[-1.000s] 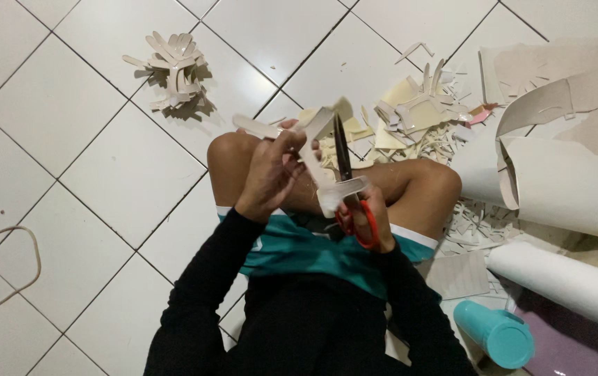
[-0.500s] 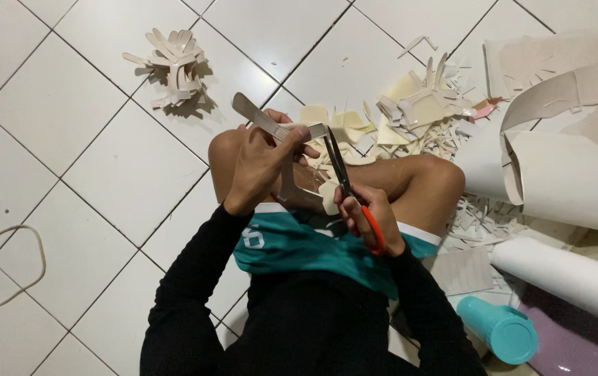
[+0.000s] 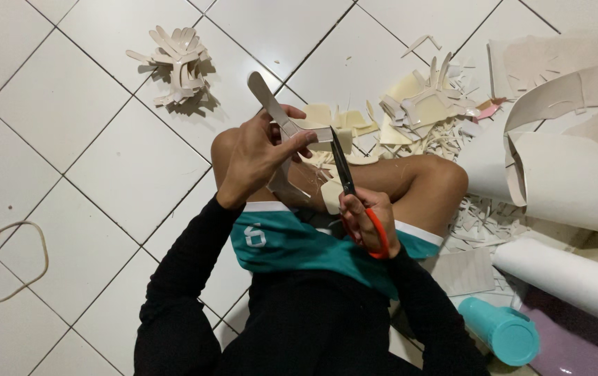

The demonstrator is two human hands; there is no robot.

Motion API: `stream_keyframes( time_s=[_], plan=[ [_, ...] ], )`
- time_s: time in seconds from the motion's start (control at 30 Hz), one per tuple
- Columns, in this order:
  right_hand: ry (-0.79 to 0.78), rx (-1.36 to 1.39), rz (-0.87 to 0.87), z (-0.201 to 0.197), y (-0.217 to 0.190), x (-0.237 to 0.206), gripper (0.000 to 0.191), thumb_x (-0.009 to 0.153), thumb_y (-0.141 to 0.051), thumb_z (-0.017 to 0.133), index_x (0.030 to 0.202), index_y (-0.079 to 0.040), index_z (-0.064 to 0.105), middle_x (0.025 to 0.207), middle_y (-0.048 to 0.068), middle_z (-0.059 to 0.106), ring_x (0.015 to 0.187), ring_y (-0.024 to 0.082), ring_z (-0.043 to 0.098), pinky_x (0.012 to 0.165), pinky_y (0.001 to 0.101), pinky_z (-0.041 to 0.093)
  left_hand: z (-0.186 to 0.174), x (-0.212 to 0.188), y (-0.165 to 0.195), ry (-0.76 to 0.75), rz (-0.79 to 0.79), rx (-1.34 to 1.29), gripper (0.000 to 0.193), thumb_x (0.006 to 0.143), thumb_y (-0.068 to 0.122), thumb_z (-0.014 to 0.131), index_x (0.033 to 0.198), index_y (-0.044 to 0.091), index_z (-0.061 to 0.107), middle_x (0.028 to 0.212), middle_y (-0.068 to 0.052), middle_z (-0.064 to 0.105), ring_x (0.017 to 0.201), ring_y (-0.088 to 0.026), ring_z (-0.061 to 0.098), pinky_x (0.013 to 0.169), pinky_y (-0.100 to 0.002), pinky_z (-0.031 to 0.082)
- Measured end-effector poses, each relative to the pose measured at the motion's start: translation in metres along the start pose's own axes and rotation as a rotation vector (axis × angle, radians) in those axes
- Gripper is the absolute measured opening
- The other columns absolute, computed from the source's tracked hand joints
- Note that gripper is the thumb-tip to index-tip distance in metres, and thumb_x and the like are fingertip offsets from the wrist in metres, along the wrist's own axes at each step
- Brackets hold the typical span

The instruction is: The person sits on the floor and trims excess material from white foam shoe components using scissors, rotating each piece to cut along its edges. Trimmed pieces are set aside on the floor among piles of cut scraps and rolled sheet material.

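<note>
I saw the left hand (image 3: 260, 150) had lifted the cream cut-out strip (image 3: 278, 115) higher and turned it since half a second before, fingers pinched around it above the knees. The right hand (image 3: 365, 219) stayed clenched in the orange-handled scissors (image 3: 347, 181), blades now meeting the strip's edge, so I judged cutting was underway. The pile of finished shapes (image 3: 177, 63) lay untouched on the tiled floor (image 3: 69, 174).

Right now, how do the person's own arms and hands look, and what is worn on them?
Both arms are covered by long black sleeves that end at the wrists. The left hand and the right hand are bare: no gloves, and no rings, watch or bracelet can be seen. The sleeves show no markings.
</note>
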State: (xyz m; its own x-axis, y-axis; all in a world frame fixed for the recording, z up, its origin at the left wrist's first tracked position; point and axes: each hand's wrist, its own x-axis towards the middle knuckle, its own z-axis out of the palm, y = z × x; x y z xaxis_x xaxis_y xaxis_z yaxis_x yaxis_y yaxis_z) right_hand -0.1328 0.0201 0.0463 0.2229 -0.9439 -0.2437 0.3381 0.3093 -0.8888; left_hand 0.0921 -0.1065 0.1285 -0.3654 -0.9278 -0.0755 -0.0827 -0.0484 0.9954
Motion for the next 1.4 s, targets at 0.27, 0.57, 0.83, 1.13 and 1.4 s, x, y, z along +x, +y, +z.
stream_keyframes(
  time_s=[0.27,0.57,0.83,1.13,1.4],
  plan=[
    [-0.055,-0.020,-0.015,-0.002,-0.002,0.005,0.052,0.097,-0.053,0.065,0.089,-0.003,0.059,0.053,-0.004,0.045,0.039,0.004,0.040,0.036,0.0211,0.031,0.000,-0.001,-0.005,-0.002,0.024,0.072,0.043,0.092,0.022,0.079,0.121,0.000,0.055,0.082,-0.009,0.076,0.073,-0.015,0.077,0.063,-0.025,0.063],
    [-0.203,-0.433,-0.137,-0.008,-0.041,0.004,0.071,0.094,-0.074,0.057,0.105,-0.004,0.065,0.076,-0.006,0.055,0.063,0.002,0.050,0.054,0.0181,0.040,-0.024,0.004,0.015,-0.139,0.196,0.542,0.057,0.083,0.026,0.088,0.123,0.003,0.053,0.075,-0.007,0.076,0.070,-0.014,0.074,0.061,-0.026,0.056],
    [-0.229,-0.584,-0.049,-0.014,-0.048,0.006,0.066,0.090,-0.071,0.056,0.089,-0.005,0.066,0.062,-0.006,0.052,0.052,0.004,0.048,0.047,0.0205,0.037,-0.023,0.003,0.021,-0.176,0.179,0.502,0.057,0.082,0.034,0.088,0.116,0.005,0.053,0.072,-0.003,0.075,0.067,-0.010,0.074,0.057,-0.023,0.053],
    [-0.224,-0.522,-0.056,-0.016,-0.040,0.003,0.058,0.095,-0.064,0.061,0.094,-0.006,0.065,0.064,-0.006,0.052,0.056,0.002,0.049,0.049,0.0187,0.039,-0.019,-0.004,-0.005,-0.193,0.217,-0.032,0.031,0.104,0.013,0.070,0.129,0.001,0.058,0.115,-0.011,0.070,0.109,-0.018,0.074,0.101,-0.033,0.067],
    [-0.180,-0.304,-0.063,-0.005,-0.024,0.000,0.060,0.097,-0.064,0.059,0.096,-0.004,0.063,0.063,-0.006,0.048,0.053,0.002,0.042,0.048,0.0186,0.031,0.008,-0.022,-0.021,-0.098,0.190,-0.290,0.029,0.103,0.005,0.069,0.127,-0.001,0.052,0.111,-0.011,0.067,0.105,-0.020,0.073,0.094,-0.035,0.066]
  ],
)
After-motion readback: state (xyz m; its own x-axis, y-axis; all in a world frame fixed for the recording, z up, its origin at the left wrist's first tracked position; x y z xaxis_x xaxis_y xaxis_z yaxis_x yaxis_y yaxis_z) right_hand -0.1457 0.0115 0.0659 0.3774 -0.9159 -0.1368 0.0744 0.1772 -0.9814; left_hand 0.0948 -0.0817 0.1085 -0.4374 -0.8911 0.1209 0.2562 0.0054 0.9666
